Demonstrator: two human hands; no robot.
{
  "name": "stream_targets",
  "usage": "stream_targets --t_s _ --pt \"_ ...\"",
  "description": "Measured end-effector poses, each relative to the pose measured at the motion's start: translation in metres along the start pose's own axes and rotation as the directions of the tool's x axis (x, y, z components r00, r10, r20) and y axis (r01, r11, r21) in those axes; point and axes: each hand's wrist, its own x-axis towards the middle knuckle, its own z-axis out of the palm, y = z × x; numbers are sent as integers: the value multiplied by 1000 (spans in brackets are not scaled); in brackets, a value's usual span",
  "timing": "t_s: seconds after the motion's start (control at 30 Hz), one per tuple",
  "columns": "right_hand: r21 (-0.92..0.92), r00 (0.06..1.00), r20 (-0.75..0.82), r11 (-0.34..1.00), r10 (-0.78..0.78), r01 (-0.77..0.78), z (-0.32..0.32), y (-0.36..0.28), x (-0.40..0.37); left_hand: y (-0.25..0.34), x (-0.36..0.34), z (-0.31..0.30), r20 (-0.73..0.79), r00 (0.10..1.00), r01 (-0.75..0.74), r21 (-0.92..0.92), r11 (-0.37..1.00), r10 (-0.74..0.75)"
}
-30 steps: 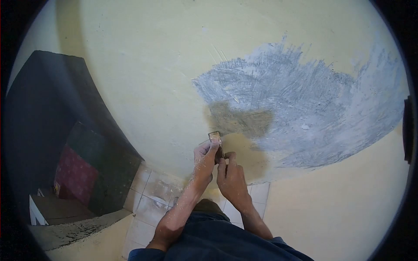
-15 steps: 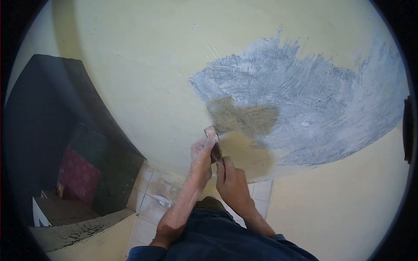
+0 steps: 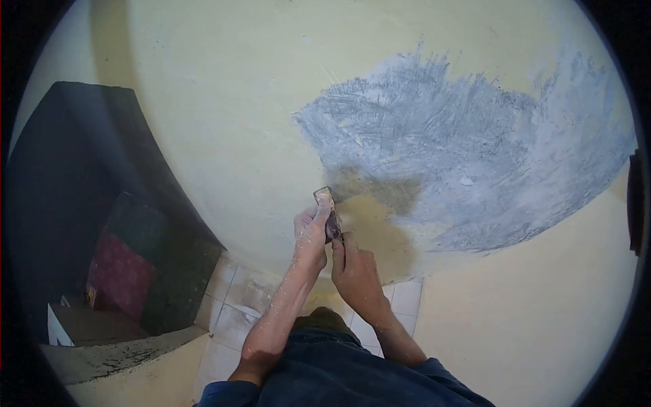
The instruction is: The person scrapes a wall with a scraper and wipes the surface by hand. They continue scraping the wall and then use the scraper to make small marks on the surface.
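Observation:
A short, flat scraper [image 3: 333, 222], worn and dusty, slants up to the left against the cream-painted wall [image 3: 224, 122]. My left hand [image 3: 310, 232] is closed round its upper part, the thumb lying along it near the squared end. Lower down, my right hand [image 3: 358, 277] pinches the bottom end between thumb and fingers. Pale dust and flecks coat my left hand and forearm. Up and to the right of the tool spreads a rough, scraped blue-grey patch [image 3: 434, 136], its lower left part darkened by a shadow.
Pale floor tiles [image 3: 254, 288] with dust lie below, beside my body. At left, a dark recess [image 3: 74, 176] holds a red panel [image 3: 122, 275] and a box-like brown thing [image 3: 102, 324]. A dark object [image 3: 635, 203] sits at the far right edge.
Both hands and the scraper have shifted slightly up and left. The view has also moved a little, and the shadow on the grey patch is smaller.

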Motion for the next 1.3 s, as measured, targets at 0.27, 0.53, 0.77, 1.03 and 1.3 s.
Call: stream_targets --t_s 0.27,0.53,0.77,1.03,1.3 --pt "224 987 97 964 126 -145 -8 2 -20 -9 3 -8 13 1000 12 3 1000 -12" --pt "137 997 42 988 70 -75 2 4 -28 -10 -4 -10 96 994 47 34 998 -50" --pt "184 997 7 980 78 -78 -2 18 -25 -14 -10 6 -23 999 -23 39 999 24" --pt "166 982 126 973 143 -163 -20 8 -19 -11 -8 6 -49 999 -7 33 999 8" --pt "177 998 16 983 53 -55 -11 11 -17 -13 -5 3 -36 999 -29 30 999 30"
